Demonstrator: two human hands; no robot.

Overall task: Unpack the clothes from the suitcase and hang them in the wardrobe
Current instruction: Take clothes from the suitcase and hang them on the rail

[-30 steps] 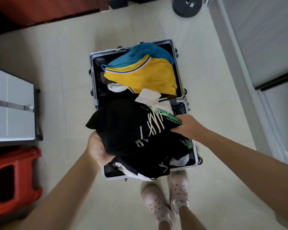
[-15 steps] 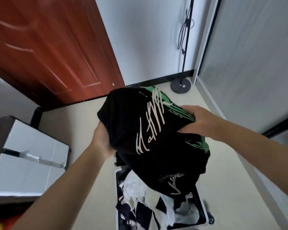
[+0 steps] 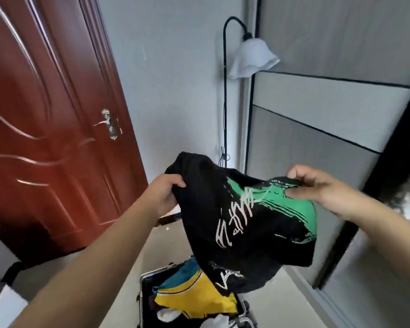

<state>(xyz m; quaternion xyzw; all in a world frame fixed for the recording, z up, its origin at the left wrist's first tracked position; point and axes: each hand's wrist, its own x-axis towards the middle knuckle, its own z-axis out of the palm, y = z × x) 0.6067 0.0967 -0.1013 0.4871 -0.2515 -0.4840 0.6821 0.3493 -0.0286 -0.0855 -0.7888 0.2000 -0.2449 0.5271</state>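
Observation:
A black T-shirt (image 3: pixel 225 223) with a green patch and white lettering hangs bunched between my two hands at chest height. My left hand (image 3: pixel 162 194) grips its left edge with curled fingers. My right hand (image 3: pixel 317 190) pinches the cloth at the green print. Below, the open suitcase (image 3: pixel 149 278) lies on the floor holding a yellow garment (image 3: pixel 194 301), a teal one (image 3: pixel 185 273) and some white cloth. The grey sliding wardrobe doors (image 3: pixel 317 119) stand shut to the right.
A dark red door (image 3: pixel 45 138) with a metal handle fills the left. A black floor lamp (image 3: pixel 225 102) with a white shade stands in the corner by the wardrobe. A white cabinet corner (image 3: pixel 5 308) shows at the lower left.
I have lifted the black T-shirt out of the suitcase and up to chest height. My head has tilted up from the floor toward the wall, and my hands have spread apart.

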